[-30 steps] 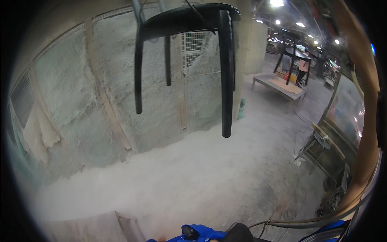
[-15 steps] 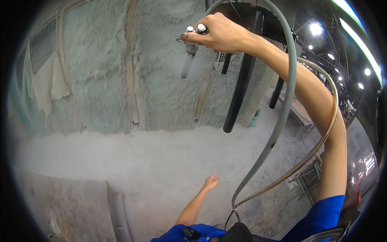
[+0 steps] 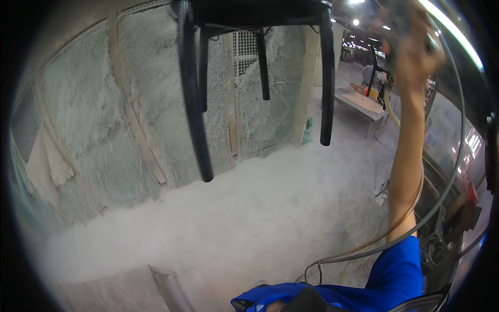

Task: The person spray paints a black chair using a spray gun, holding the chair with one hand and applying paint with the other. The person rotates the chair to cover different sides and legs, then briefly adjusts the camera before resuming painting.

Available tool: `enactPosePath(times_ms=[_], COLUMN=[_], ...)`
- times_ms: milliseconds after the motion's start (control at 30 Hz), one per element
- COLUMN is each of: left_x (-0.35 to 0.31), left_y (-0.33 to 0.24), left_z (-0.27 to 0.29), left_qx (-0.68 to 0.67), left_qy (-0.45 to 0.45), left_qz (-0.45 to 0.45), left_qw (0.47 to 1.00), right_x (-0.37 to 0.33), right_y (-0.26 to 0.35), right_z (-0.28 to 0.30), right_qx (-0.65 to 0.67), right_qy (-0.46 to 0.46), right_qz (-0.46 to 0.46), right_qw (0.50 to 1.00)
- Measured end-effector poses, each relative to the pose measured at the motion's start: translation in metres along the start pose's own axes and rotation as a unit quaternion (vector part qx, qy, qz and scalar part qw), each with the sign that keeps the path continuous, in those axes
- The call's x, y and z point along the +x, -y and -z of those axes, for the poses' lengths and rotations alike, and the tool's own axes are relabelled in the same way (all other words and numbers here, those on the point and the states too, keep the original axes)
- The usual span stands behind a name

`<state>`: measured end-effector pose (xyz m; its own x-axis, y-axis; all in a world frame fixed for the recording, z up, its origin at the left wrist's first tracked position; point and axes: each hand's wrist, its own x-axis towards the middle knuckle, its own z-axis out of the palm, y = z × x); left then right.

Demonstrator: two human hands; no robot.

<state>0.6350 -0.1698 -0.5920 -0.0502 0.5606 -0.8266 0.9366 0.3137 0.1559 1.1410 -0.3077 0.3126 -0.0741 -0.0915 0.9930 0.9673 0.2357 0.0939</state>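
Note:
My right hand (image 3: pixel 416 65) is raised at the upper right, smeared by motion. Its fingers are wrapped round a spray gun (image 3: pixel 399 34), itself blurred. A grey hose (image 3: pixel 459 140) and a thinner brownish hose (image 3: pixel 410 208) loop down beside my right arm toward my body. Left of the hand, at the top, hangs a black chair (image 3: pixel 326 78) with several round legs pointing down; its upper part is cut off by the frame edge. The spray gun is apart from the chair. My left hand is out of view.
Dusty, fibre-covered wall panels (image 3: pixel 150 88) with wooden strips stand behind the chair. Pale dust coats the floor (image 3: pixel 234 218). A low table (image 3: pixel 364 104) with things on it and a distant person (image 3: pixel 367 74) are at the back right. A brownish panel (image 3: pixel 114 286) lies lower left.
My right hand and the spray gun have swung right, away from the chair. The view has turned right, the chair appears further left, and my left hand has left the picture.

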Motion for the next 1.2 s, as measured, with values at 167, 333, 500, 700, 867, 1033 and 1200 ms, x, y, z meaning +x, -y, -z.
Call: enactPosePath(times_ms=[167, 333, 500, 700, 867, 1033, 1200], left_x=[-0.001, 0.005, -0.014, -0.162, -0.195, -0.215, -0.320], left_y=[-0.035, -0.126, -0.332, -0.497, -0.401, -0.120, 0.091], left_z=[0.000, -0.021, -0.035, -0.092, -0.179, -0.254, -0.350], left_qx=[-0.014, 0.018, 0.160, -0.136, -0.113, -0.151, -0.417], left_qy=[0.030, 0.076, -0.043, 0.015, -0.043, -0.260, -0.162], left_qz=[-0.012, -0.080, -0.339, -0.515, -0.550, -0.124, 0.460], left_qw=[0.999, 0.994, 0.926, 0.846, 0.826, 0.946, 0.767], right_x=[-0.111, -0.263, -0.386, -0.470, -0.490, -0.478, -0.454], right_y=[0.003, 0.017, 0.040, 0.024, 0.026, 0.040, 0.031], right_z=[0.122, 0.180, 0.186, 0.205, 0.223, 0.196, 0.170], right_qx=[0.071, 0.110, 0.034, 0.096, 0.323, 0.454, 0.418], right_qy=[-0.199, -0.224, -0.245, 0.010, 0.270, 0.436, 0.560], right_qz=[-0.230, -0.375, -0.580, -0.702, -0.680, -0.570, -0.499], right_qw=[0.950, 0.893, 0.776, 0.705, 0.600, 0.528, 0.512])
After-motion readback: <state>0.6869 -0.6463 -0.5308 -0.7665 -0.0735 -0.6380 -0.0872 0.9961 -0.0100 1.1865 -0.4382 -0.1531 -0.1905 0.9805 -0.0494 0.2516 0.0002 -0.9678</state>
